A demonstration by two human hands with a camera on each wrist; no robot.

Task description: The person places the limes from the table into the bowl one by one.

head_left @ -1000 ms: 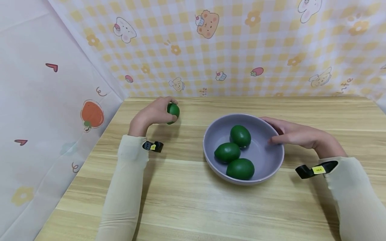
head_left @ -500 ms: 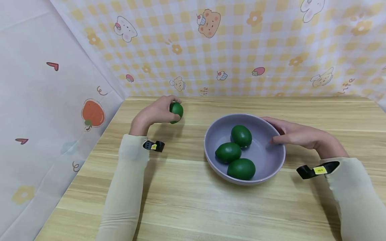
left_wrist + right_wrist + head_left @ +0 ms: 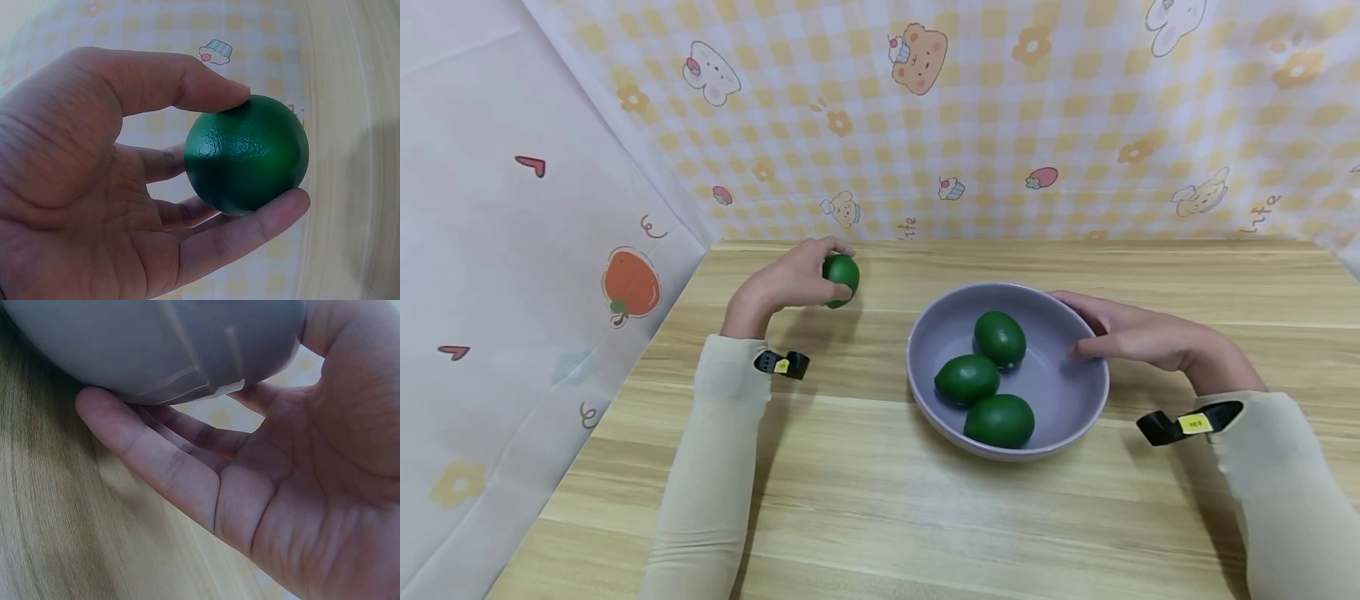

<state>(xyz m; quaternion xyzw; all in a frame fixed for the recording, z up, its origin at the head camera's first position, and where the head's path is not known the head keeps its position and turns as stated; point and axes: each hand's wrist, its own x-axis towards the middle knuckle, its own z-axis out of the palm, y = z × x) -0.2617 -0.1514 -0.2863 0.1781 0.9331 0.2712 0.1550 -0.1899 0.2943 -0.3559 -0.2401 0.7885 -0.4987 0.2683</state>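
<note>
At the table's back left, my left hand (image 3: 793, 275) holds a dark green lime (image 3: 841, 275) between thumb and fingers. In the left wrist view the thumb presses one side of the glossy lime (image 3: 247, 153) and the fingers curl round the other. A purple-grey bowl (image 3: 1060, 400) stands right of centre with three more limes (image 3: 998, 337) in its left half. My right hand (image 3: 1150, 337) grips the bowl's right side, its thumb over the rim and its fingers outside. The right wrist view shows those fingers (image 3: 169, 465) along the underside of the bowl wall (image 3: 206, 344).
The wooden table (image 3: 850, 500) meets a yellow checked cloth (image 3: 985, 125) at the back. A white printed cloth (image 3: 512, 275) hangs along the left edge. Each wrist wears a small black camera (image 3: 1161, 427) on a cream sleeve.
My left hand has moved slightly right with the lime in its fingers. The right hand keeps its grip on the bowl, and the three limes inside lie as before.
</note>
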